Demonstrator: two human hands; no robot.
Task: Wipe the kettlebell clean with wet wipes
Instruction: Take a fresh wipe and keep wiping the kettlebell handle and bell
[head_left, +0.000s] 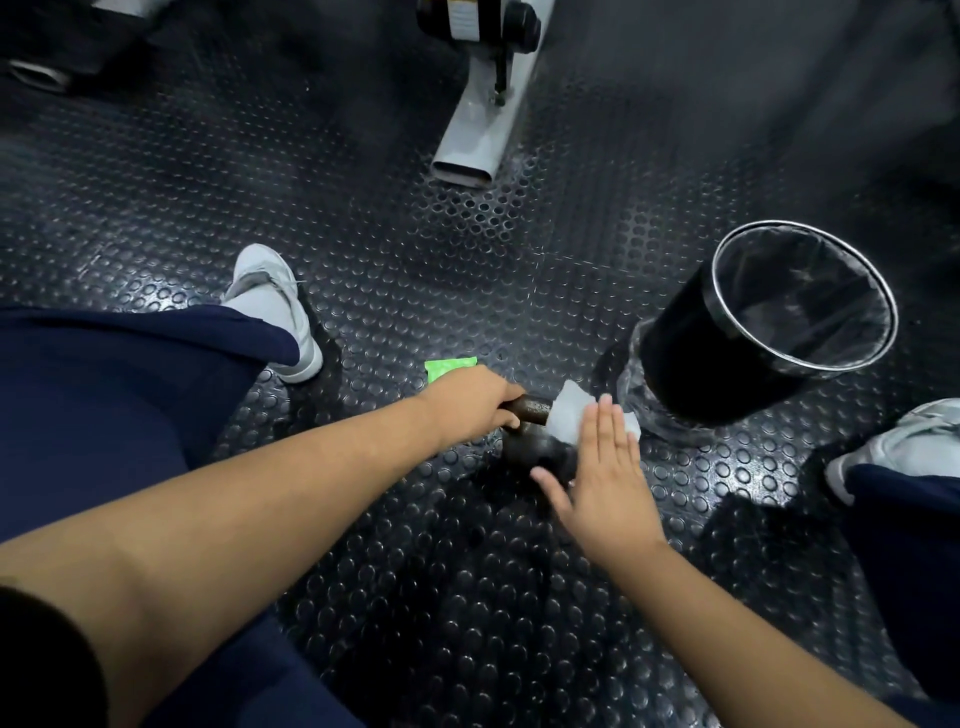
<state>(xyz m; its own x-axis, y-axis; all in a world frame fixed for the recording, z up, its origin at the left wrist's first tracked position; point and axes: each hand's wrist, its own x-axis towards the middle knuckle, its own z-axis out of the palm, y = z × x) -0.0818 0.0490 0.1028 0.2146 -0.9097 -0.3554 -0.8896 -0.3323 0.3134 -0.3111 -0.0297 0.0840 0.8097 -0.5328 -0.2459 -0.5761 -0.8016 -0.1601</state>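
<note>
My left hand (470, 402) is curled round the left end of the handle of the small, dark, rough iron kettlebell (535, 449), which stands on the black studded rubber floor (467, 597) between my knees. A white, crumpled wet wipe (569, 415) is draped over the right end of that handle. My right hand (597, 478) is flat, its fingers straight and side by side with the thumb spread out to the left; the fingertips lie on the wipe and the palm covers the right side of the kettlebell's body. I cannot tell how hard it presses.

Just behind my left hand a bright green wipes packet (449, 368) lies on the floor, partly hidden by my knuckles. To the right, near the kettlebell, stands a round black waste bin with a clear plastic liner (727, 343). My grey trainers show on either side, the left one (275, 306) beyond my dark blue trouser leg, the right one (904, 441) at the frame's edge. Farther off, a pale grey metal machine leg (483, 130) rests on the floor.
</note>
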